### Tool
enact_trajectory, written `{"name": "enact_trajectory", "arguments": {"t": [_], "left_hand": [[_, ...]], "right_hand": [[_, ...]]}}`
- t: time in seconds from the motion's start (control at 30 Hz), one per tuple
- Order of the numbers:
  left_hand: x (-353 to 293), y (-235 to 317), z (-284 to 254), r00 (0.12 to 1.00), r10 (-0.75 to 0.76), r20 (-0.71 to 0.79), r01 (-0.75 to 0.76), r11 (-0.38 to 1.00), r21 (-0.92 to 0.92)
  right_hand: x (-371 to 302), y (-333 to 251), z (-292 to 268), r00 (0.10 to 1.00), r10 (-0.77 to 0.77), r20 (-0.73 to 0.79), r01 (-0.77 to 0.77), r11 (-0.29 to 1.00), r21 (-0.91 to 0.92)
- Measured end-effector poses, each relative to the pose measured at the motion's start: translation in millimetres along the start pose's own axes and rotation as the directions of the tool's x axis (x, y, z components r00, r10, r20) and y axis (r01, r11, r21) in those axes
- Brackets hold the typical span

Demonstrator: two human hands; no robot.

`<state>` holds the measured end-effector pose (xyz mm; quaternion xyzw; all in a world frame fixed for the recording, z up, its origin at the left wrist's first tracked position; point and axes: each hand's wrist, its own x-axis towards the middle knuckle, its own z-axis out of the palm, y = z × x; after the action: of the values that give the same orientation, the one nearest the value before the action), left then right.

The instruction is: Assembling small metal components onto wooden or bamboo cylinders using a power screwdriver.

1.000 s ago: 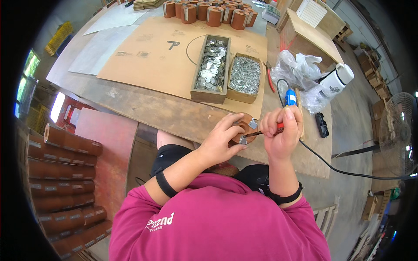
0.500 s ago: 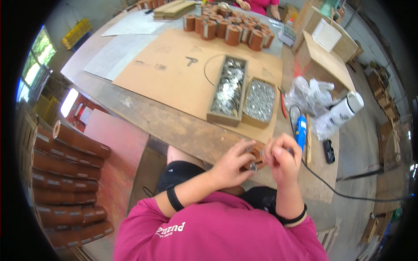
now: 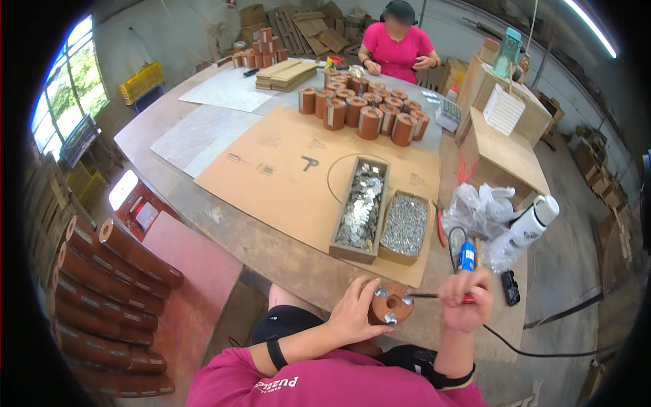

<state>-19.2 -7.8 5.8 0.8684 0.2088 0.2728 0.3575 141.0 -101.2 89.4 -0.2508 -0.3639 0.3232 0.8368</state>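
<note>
My left hand (image 3: 354, 313) grips a reddish-brown round block (image 3: 403, 310) by its left side, at the table's front edge. The block has a hole in its middle and several shiny metal pieces on its upper face. My right hand (image 3: 466, 302) is closed round a tool with a dark, narrow shaft (image 3: 425, 296) and a red handle end, which looks like a screwdriver. Its tip points left and reaches the block's right edge, by a metal piece. Beyond the block stand a long wooden box (image 3: 335, 239) of flat metal pieces and a smaller box (image 3: 400, 258) of screws.
A blue corded power tool (image 3: 466, 256), a black object (image 3: 510, 288), a white bottle (image 3: 536, 218) and plastic bags (image 3: 475, 207) lie to the right. Many brown blocks (image 3: 369, 123) stand farther back. Brown cylinders (image 3: 102, 305) are stacked at left. A person (image 3: 397, 51) sits across the table.
The view has tilted up, showing more of the far side. My right hand has moved away from the block to the right, and the tool's shaft now shows between them.
</note>
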Motion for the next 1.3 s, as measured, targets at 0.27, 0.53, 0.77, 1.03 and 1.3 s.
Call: {"name": "enact_trajectory", "arguments": {"t": [0.27,0.53,0.77,1.03,1.3], "left_hand": [[-7.8,-25.4,2.9,0.981,-0.084,0.176,0.076,0.996,0.049],[37.9,-18.9,-93.7,0.978,-0.179,-0.108,0.146,0.955,-0.258],[171.0,-117.3,-180.7,0.873,-0.302,-0.382,0.252,0.952,-0.176],[313.5,-247.8,-140.4,0.795,-0.483,-0.365,0.458,0.874,-0.161],[406.0,-293.1,-70.2,0.850,-0.249,-0.464,0.368,0.911,0.184]], "right_hand": [[-34.2,75.3,-96.5,0.946,-0.232,0.228,0.281,0.229,-0.932],[-58.7,80.2,-126.0,0.995,-0.026,0.091,0.086,-0.168,-0.982],[-40.8,94.1,-111.7,0.982,-0.176,0.070,0.015,-0.299,-0.954],[-34.5,97.9,-109.6,0.984,-0.106,-0.143,-0.162,-0.198,-0.967],[-25.3,87.7,-101.0,0.980,-0.056,-0.193,-0.201,-0.280,-0.939]]}}
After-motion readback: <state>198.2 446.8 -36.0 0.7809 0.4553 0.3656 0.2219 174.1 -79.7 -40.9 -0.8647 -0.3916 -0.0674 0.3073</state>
